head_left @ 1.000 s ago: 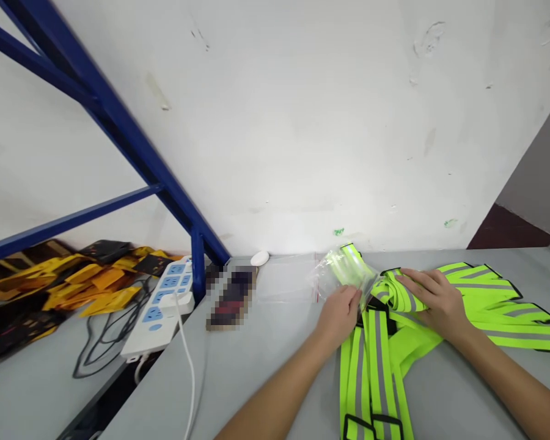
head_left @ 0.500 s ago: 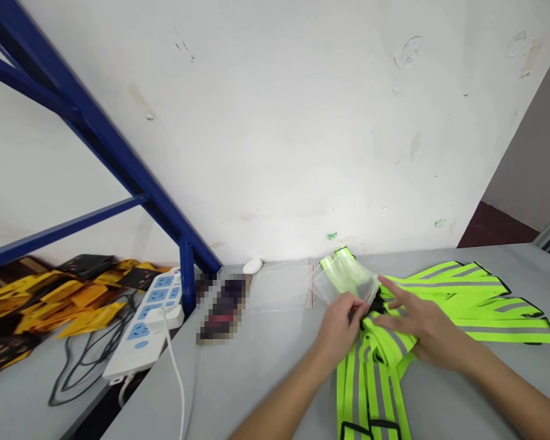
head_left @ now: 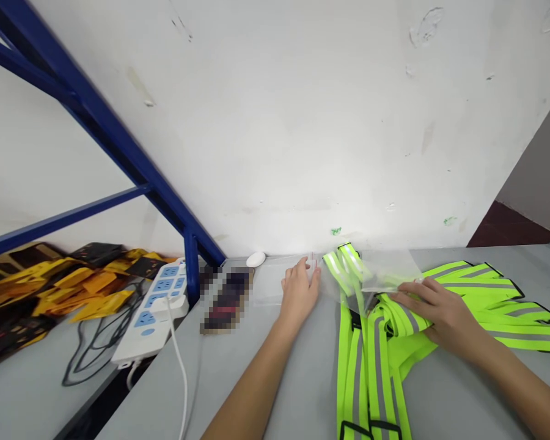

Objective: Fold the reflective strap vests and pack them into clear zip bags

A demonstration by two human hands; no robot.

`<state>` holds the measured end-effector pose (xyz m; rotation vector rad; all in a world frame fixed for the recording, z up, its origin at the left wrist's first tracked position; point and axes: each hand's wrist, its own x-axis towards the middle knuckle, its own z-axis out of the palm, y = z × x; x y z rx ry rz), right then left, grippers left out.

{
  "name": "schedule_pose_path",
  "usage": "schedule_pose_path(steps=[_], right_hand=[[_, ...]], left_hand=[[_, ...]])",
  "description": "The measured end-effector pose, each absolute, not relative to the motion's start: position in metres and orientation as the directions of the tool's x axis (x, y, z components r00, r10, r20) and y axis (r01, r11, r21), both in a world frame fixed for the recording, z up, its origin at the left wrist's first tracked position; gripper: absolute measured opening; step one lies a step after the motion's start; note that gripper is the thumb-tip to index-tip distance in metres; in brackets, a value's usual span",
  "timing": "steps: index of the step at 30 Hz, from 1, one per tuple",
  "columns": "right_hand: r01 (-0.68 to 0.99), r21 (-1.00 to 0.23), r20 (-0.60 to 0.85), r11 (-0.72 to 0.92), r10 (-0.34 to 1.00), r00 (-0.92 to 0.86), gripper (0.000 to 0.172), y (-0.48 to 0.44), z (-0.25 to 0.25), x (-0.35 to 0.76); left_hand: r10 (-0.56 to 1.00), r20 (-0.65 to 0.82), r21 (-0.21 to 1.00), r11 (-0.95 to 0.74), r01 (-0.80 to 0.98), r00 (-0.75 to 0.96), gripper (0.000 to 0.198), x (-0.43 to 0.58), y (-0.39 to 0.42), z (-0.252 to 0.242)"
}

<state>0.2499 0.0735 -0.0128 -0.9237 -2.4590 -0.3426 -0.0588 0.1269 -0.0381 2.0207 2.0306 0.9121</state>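
My left hand (head_left: 297, 293) lies over the flat clear zip bags (head_left: 270, 284) by the wall, its fingers apart. Pinched at its edge by my right hand (head_left: 440, 308) is another clear plastic bag (head_left: 389, 269), spread over part of the straps. Under that hand sits a bundled roll of neon yellow-green reflective strap (head_left: 406, 324) with grey stripes. More reflective straps (head_left: 362, 373) with black buckles run from it toward the front edge. What the right fingertips touch beneath the bag is partly hidden.
A pile of reflective straps (head_left: 499, 299) lies at the right. Left of the bags are a white oval object (head_left: 256, 260) and a blurred-out item (head_left: 229, 299). A power strip (head_left: 151, 311) with cables, yellow-black packets (head_left: 82, 281) and a blue metal frame (head_left: 165, 201) are farther left.
My left hand has left the strap bundle and moved left onto the flat bags. The bag at my right hand has shifted right, away from the left fingers.
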Motion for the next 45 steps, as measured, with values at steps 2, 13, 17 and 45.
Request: schedule_pose_path(steps=[2,13,17,45], right_hand=[[0.687,0.059,0.556,0.725,0.548,-0.626,0.079,0.076,-0.011,0.255],[0.719,0.067,0.592,0.692,0.552,-0.587,0.072,0.082,-0.022,0.262],[0.725,0.057,0.625,0.686,0.542,-0.562,0.068,0.083,-0.023,0.263],[0.567,0.176,0.545,0.804,0.400,-0.737,0.071,0.075,-0.036,0.226]], left_hand=[[0.971,0.207,0.414,0.021,0.910,-0.117,0.046,-0.066,0.134,-0.041],[0.937,0.295,0.364,0.072,0.929,-0.188,0.033,-0.086,0.133,-0.025],[0.867,0.332,0.309,0.273,0.911,-0.373,0.033,-0.138,0.128,-0.014],[0.849,0.264,0.786,-0.465,0.408,0.458,0.033,-0.013,0.081,-0.015]])
